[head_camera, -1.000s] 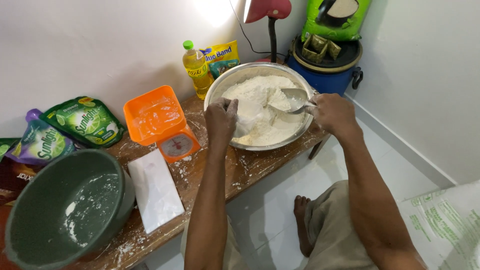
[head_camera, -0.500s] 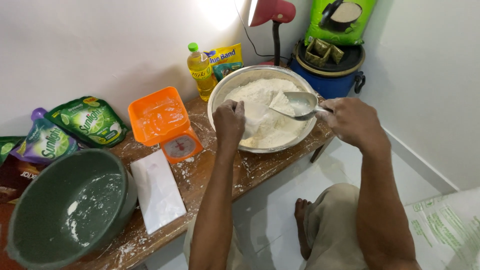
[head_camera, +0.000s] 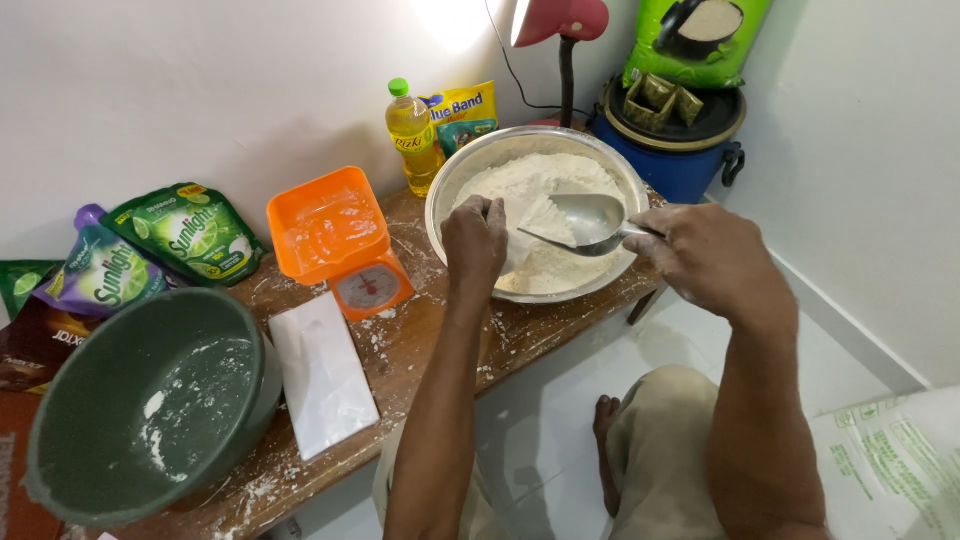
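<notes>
A steel bowl (head_camera: 470, 165) full of white flour (head_camera: 520, 180) stands at the right end of a low wooden bench (head_camera: 440, 335). My right hand (head_camera: 705, 255) grips the handle of a metal scoop (head_camera: 590, 218) that sits over the flour with some flour in it. My left hand (head_camera: 475, 240) is in the bowl beside the scoop's mouth, its fingers closed on what looks like a thin clear bag, partly hidden.
An orange kitchen scale (head_camera: 335, 240), a flat white packet (head_camera: 320, 375) and a green plastic bowl (head_camera: 60, 380) dusted with flour stand on the bench. Soap pouches (head_camera: 185, 230), an oil bottle (head_camera: 410, 135), a red lamp (head_camera: 565, 20) and a blue bucket (head_camera: 680, 165) line the wall. My knee and foot are below.
My right hand drew the scoop back out of the flour toward the bowl's near rim. My left hand stayed in the bowl. The view shifted slightly.
</notes>
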